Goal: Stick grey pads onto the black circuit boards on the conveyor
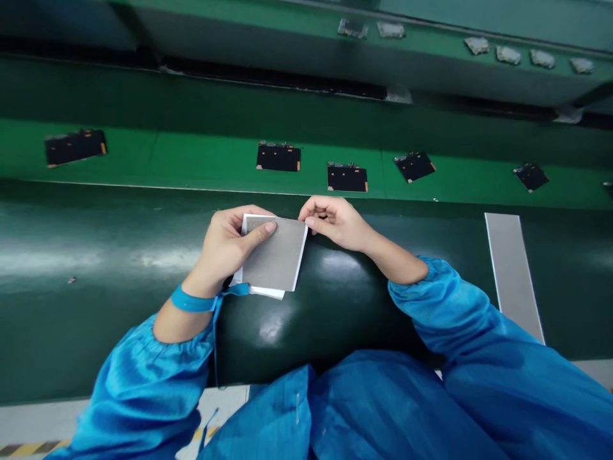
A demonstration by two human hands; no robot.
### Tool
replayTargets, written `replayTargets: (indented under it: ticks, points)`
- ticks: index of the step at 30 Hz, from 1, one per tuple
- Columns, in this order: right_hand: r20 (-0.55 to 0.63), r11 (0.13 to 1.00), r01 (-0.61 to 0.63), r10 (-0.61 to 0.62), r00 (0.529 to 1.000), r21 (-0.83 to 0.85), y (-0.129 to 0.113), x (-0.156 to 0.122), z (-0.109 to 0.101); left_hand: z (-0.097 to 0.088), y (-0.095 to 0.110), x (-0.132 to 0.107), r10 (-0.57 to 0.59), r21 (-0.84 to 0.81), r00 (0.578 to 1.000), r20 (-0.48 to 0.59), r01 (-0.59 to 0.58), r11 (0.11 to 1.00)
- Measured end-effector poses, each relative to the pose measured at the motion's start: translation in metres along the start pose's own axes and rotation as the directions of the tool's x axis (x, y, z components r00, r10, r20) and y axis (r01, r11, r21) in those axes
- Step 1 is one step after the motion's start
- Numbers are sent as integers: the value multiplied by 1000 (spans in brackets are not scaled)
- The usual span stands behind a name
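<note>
My left hand [230,246] grips a small stack of grey sheets [275,259] with white edges, its thumb flat on the top face. White backing sticks out below and at the left of the stack. With thumb and fingertips pinched together, my right hand [338,222] holds the upper right corner of the top sheet. Whether that corner is parted from the rest I cannot make out. A blue wrist strap [194,300] with a cord circles my left wrist.
Beyond the dark green worktop [119,306], a green strip carries several black flat boards, among them one at left [75,148] and one nearer the middle [347,177]. A long grey strip with white edges [514,275] lies at right. Small wrapped parts [507,55] line the upper shelf.
</note>
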State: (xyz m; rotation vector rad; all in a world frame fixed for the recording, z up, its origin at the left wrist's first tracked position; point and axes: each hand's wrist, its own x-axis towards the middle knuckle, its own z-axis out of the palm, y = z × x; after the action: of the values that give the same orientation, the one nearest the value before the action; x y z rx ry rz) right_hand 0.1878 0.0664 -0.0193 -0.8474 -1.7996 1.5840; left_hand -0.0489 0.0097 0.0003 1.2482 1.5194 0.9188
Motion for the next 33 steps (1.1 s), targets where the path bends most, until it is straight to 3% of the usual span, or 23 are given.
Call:
replayTargets:
  ticks: [4,12,18,27,33]
  points:
    - [32,993,-14,18,999,-121,-2,-1,-3,0,1,-1,-11,46,1000,9,10,999]
    - [-46,995,-46,42,998,-93,-1,-3,5,4,2,1,-25,28,998,54,23,999]
    - [-52,957,24,-41,998,-288,-2,-6,6,4,1,-1,-59,68,997,-45,62,996]
    - [0,866,173,-196,981,-470,-5,-6,6,6,4,-3,-59,91,998,13,58,994]
    - [45,829,279,-295,954,-485,3,-9,8,8,9,-4,-119,150,993,19,114,982]
